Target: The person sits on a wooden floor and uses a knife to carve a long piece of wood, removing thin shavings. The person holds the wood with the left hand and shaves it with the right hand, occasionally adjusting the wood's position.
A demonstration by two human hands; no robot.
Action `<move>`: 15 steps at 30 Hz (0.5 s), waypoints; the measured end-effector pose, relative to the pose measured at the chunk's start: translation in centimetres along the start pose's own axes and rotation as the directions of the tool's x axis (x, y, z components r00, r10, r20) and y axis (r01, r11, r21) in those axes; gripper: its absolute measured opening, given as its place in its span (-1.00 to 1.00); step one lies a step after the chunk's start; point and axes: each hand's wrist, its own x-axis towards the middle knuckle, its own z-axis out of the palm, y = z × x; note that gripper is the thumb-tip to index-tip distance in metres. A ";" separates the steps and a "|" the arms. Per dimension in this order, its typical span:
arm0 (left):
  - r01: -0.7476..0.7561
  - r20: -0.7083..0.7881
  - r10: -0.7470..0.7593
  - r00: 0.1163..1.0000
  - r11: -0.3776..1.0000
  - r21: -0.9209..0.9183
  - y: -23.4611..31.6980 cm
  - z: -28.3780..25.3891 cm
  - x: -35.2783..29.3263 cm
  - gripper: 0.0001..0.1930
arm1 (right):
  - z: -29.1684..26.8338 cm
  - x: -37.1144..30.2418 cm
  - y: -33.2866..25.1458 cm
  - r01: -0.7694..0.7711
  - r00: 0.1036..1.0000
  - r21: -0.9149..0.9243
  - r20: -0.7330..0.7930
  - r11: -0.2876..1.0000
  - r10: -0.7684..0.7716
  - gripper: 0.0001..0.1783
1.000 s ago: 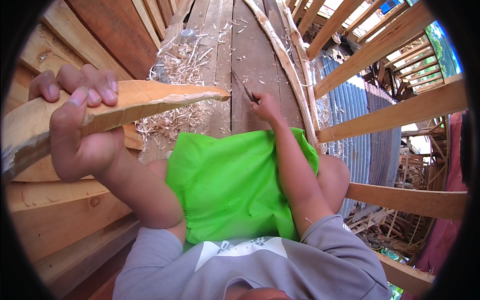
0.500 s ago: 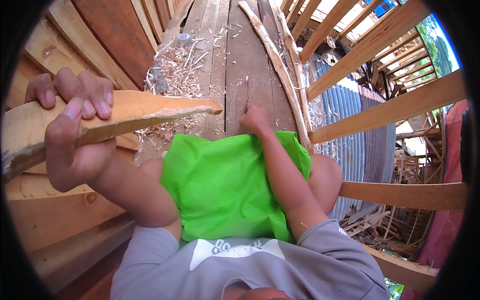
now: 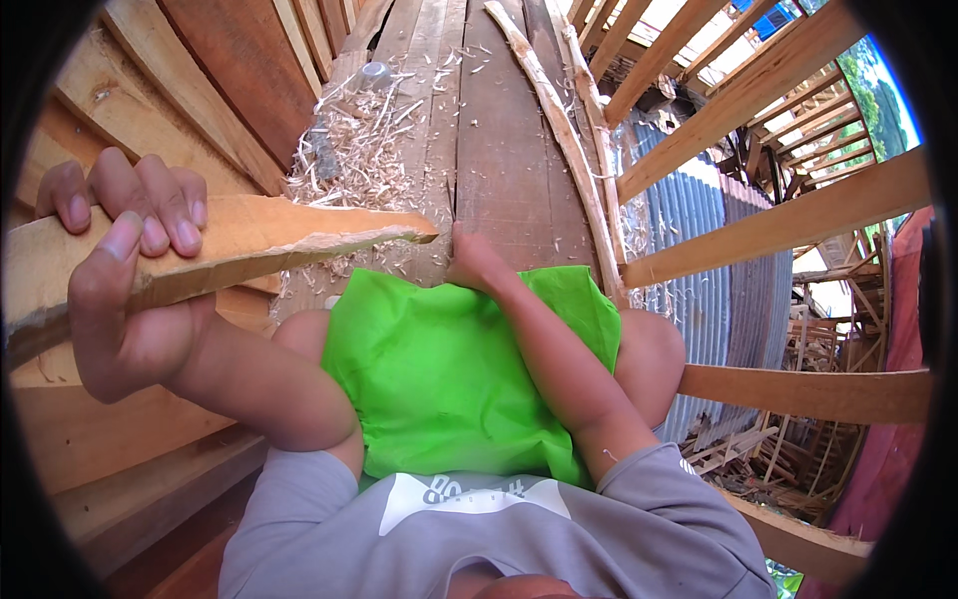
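My left hand (image 3: 135,235) is wrapped round a thick piece of wood (image 3: 269,228) at the left, fingers over its top and thumb along the near side. The wood tapers to a narrow, freshly cut end pointing right. Just beyond that end, my right hand (image 3: 474,260) is closed on a thin knife (image 3: 454,207), its slim blade seen almost edge-on and hard to make out against the floorboards. Across my lap lies a bright green cloth (image 3: 449,369).
Pale wood shavings (image 3: 349,150) lie heaped on the plank floor (image 3: 509,180), with a small clear cup (image 3: 372,76) among them. Long stripped sticks (image 3: 559,120) run along the right side. Boards (image 3: 150,110) wall the left; wooden rails (image 3: 788,215) and corrugated metal sheets (image 3: 689,230) stand at right.
My right hand with the knife has moved left, close to the tapered end. My left hand and the wood have shifted slightly left and down.
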 end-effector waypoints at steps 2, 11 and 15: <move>0.008 0.004 -0.008 1.000 1.000 -0.002 0.0 0.0 -0.1 -0.71 | 0.2 -0.2 -0.3 0.101 0.993 0.186 0.039 0.977 -0.110 -0.17; -0.014 0.034 0.014 0.999 1.000 -0.007 0.5 -0.3 -0.2 -0.71 | 0.4 0.9 2.4 -0.300 0.928 0.172 -0.174 0.938 0.329 -0.12; -0.017 0.049 0.016 0.999 1.000 0.001 0.8 -0.5 -0.3 -0.71 | 0.2 0.3 2.9 0.234 0.972 -0.022 -0.021 0.972 -0.235 -0.11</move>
